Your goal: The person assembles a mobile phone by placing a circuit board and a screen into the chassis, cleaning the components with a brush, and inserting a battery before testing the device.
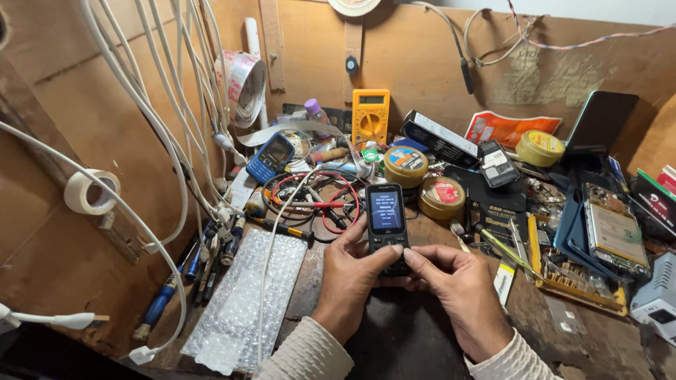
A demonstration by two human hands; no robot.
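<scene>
A small black keypad phone with a lit screen stands upright over the middle of the workbench, held by both hands. My left hand grips its lower left side, thumb lying across the keypad. My right hand holds the lower right side, thumb pressed on the keys. The phone's bottom end is hidden behind my thumbs.
A sheet of bubble wrap lies at the left, white cables hanging above it. Behind the phone are a yellow multimeter, red and black probe leads, round tins, a blue keypad phone and opened phones at the right.
</scene>
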